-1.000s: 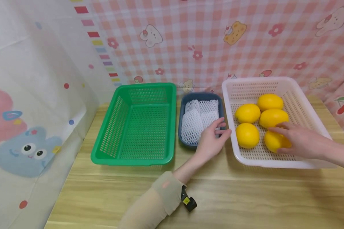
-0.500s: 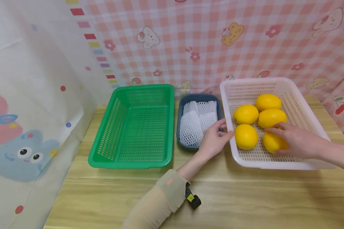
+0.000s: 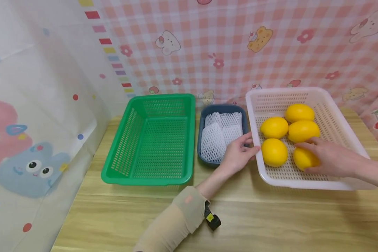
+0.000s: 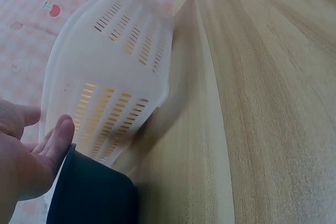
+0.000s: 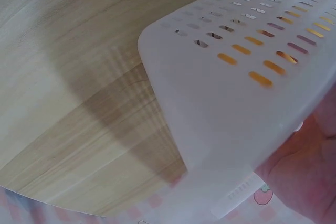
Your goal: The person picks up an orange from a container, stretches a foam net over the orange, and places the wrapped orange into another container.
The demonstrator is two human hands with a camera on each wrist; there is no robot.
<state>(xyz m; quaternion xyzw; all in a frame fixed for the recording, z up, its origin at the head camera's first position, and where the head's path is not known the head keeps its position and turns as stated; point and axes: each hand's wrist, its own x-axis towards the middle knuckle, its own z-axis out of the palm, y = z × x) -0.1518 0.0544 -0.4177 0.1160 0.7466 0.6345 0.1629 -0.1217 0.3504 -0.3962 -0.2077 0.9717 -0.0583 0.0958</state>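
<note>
My left hand (image 3: 239,153) is at the left side of the white plastic basket (image 3: 315,182). Its thumb lies on the rim and its fingers are against the outer wall, holding the edge. Inside that basket my right hand (image 3: 332,157) has its fingers and thumb around the nearest yellow lemon (image 3: 303,159), which is partly covered by the hand. Several other lemons (image 3: 274,152) lie beside it. In the right wrist view the basket wall (image 5: 210,108) hides most of the right hand (image 5: 310,166) and the lemon.
A dark blue tray (image 3: 200,140) holding white foam net sleeves (image 3: 214,141) stands left of the white basket. Farther left is a green slotted basket (image 3: 159,147). All rest on a wooden table (image 3: 255,217), with patterned cloth (image 3: 189,52) behind.
My left hand has moved slightly right from above the blue tray to the white basket's rim. The right hand stays around the same lemon. The head view shifts a little.
</note>
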